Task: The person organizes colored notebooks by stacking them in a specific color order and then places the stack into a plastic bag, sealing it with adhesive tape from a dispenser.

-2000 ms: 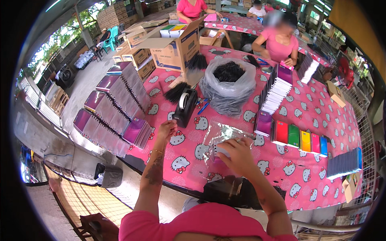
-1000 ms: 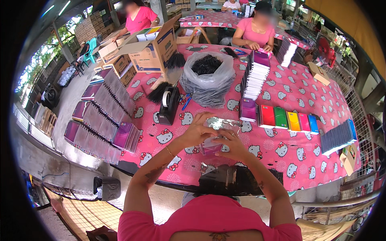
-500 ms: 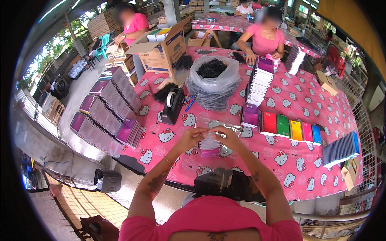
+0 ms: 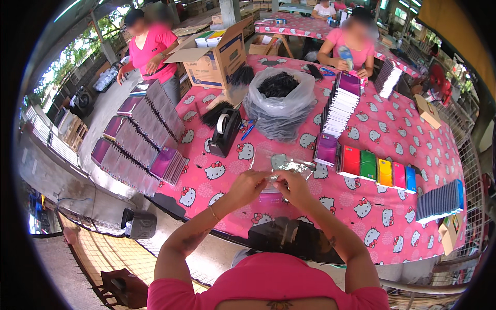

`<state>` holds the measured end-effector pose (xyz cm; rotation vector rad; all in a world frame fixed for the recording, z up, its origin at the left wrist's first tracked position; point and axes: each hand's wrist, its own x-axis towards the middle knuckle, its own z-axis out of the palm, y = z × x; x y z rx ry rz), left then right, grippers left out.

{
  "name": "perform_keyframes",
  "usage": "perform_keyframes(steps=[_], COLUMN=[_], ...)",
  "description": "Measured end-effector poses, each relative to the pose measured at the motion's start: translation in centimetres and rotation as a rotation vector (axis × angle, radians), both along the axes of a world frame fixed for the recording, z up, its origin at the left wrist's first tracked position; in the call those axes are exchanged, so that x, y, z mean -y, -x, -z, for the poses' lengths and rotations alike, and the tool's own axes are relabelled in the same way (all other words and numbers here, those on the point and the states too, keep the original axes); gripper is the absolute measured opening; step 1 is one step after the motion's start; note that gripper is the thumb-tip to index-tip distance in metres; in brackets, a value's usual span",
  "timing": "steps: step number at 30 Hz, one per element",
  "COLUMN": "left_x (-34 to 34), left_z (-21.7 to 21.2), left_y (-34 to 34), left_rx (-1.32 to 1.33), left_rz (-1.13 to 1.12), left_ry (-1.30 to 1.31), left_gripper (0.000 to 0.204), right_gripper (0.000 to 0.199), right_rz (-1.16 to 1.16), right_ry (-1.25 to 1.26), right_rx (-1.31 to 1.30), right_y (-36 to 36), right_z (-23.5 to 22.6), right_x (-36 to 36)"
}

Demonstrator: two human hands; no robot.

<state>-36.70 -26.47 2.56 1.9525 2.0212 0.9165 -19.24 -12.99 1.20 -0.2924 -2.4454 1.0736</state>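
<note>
Close together over the near part of the table, my left hand (image 4: 250, 185) and my right hand (image 4: 293, 187) pinch a clear plastic bag (image 4: 295, 164). Its shiny film spreads out beyond my fingertips. Beneath my hands a purple-covered notebook (image 4: 270, 198) shows only in part; I cannot tell whether it lies inside the bag. A black tape dispenser (image 4: 225, 135) with a roll of tape stands beyond my left hand, beside a blue pen (image 4: 248, 131). Past the bag sits a large translucent plastic sack (image 4: 281, 106) filled with black strips.
Spiral notebooks (image 4: 139, 132) stand in rows at the left edge. To the right are a long notebook row (image 4: 338, 108), colored notebooks (image 4: 380, 168) and a blue stack (image 4: 440, 201). An open carton (image 4: 214, 64) stands at the back. Two co-workers in pink (image 4: 152, 49) (image 4: 351, 46) are beyond.
My hands have shifted slightly downward, covering more of the notebook, still pinching the bag. The co-worker at left has turned from the boxes; the one across now holds up a bluish object.
</note>
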Motion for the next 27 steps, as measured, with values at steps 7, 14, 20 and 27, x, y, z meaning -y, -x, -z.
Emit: perform_keyframes(steps=[7, 14, 20, 27], left_x=[-3.5, -3.2, -1.7, 2.6], left_z=[-0.9, 7.6, 6.3, 10.7], left_y=[1.1, 17.9, 23.0, 20.3], left_rx=[0.203, 0.035, 1.124, 1.135], left_rz=[-0.115, -0.755, -0.636, -0.603], left_ry=[0.120, -0.355, 0.040, -0.259], left_gripper=[0.042, 0.038, 0.022, 0.018], right_gripper=[0.052, 0.055, 0.049, 0.046], right_rz=[0.225, 0.251, 0.329, 0.339], right_ry=[0.262, 0.571, 0.577, 0.582], right_rx=[-0.041, -0.126, -0.089, -0.118], right_y=[0.4, 2.4, 1.9, 1.9], right_z=[0.8, 3.6, 4.3, 3.5], right_x=[-1.4, -0.1, -0.3, 0.4])
